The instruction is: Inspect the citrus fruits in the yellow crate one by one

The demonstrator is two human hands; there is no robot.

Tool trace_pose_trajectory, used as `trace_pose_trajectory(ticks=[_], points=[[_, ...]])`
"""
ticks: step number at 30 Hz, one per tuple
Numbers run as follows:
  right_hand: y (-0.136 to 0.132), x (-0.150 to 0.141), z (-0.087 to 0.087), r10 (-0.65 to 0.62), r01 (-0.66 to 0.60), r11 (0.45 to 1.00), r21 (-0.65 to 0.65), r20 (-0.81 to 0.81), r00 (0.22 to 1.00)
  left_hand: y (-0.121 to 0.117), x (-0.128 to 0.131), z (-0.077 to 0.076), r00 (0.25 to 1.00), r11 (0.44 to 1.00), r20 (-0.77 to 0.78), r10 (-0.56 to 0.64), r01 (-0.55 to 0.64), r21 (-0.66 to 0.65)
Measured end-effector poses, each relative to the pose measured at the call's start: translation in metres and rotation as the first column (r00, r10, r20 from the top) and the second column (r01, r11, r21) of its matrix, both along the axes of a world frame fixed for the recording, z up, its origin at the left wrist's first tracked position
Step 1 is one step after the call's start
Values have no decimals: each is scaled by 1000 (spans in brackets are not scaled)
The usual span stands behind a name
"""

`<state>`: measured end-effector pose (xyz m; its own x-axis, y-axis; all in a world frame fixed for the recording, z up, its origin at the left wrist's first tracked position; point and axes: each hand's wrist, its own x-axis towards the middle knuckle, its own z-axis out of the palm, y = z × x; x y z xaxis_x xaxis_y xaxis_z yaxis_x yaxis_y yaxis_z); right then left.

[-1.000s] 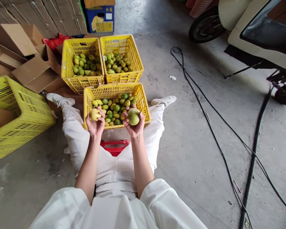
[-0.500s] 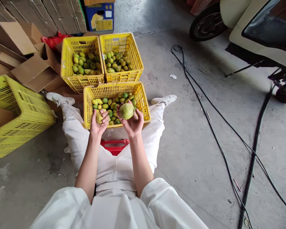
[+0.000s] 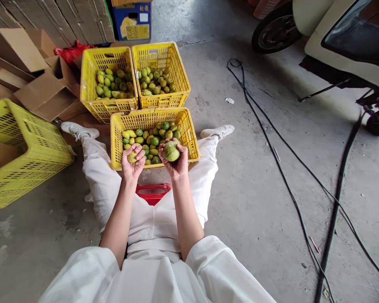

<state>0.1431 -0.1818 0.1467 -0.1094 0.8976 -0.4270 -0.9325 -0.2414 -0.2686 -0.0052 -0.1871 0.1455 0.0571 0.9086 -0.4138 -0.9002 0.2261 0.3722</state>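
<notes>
My left hand (image 3: pixel 133 161) has its fingers curled around a small yellow fruit (image 3: pixel 132 157), mostly covered by the fingers. In my right hand (image 3: pixel 177 166) sits a larger pale green fruit (image 3: pixel 171 151) with brownish line marks on its skin, perhaps a passion fruit. Both hands are raised over the near edge of a yellow plastic crate (image 3: pixel 194 145). Inside that crate lie many loose green and yellow fruits (image 3: pixel 150 139) of similar look. The two hands are apart from each other.
Two more yellow crates (image 3: pixel 109 110) with fruit stand behind the near one. A yellow-green crate (image 3: pixel 47 155) is at left, by open cardboard boxes (image 3: pixel 47 94). Black cables (image 3: pixel 281 168) cross the floor at right, near a parked vehicle (image 3: pixel 322 46). A red plastic object (image 3: pixel 153 197) shows between my legs.
My right hand has turned the green fruit, so its marked skin now shows, and its fingers have closed further around it. My left hand has shifted slightly, still holding the yellow fruit.
</notes>
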Motion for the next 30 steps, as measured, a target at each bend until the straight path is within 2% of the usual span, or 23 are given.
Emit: trace_pose_trajectory(ticks=[3,6,9,12,16,18,21,23,25,30], points=[[-1,-1,1,-18,19,1000,18,-30,999,2,-2,1,1000,1000,-3,-9,10,15],[-4,0,4,-13,19,995,100,-65,998,1,-3,0,999,996,-40,-23,27,83],[-6,3,5,-9,27,985,170,-101,995,-2,-4,-3,989,978,-107,-105,122,171],[-5,5,3,-40,75,987,142,-239,970,-6,-4,-6,981,964,-112,-157,177,200],[-4,7,-3,-57,92,992,83,-357,933,-5,-5,-6,997,991,-14,-75,76,109],[-4,9,-5,-61,87,994,60,-338,939,-2,-6,-1,998,998,36,-52,51,39],[-2,10,-6,-10,21,999,38,-268,963,4,-7,8,991,992,46,-124,126,-33],[-1,9,-6,5,-3,1000,9,-233,972,6,-6,13,989,989,22,-144,144,-40],[-1,7,-5,-28,28,1000,-2,-210,977,7,-4,17,995,995,9,-99,99,-13],[-4,2,-4,-96,116,980,162,-122,988,5,0,16,999,1000,46,-7,8,-17]])
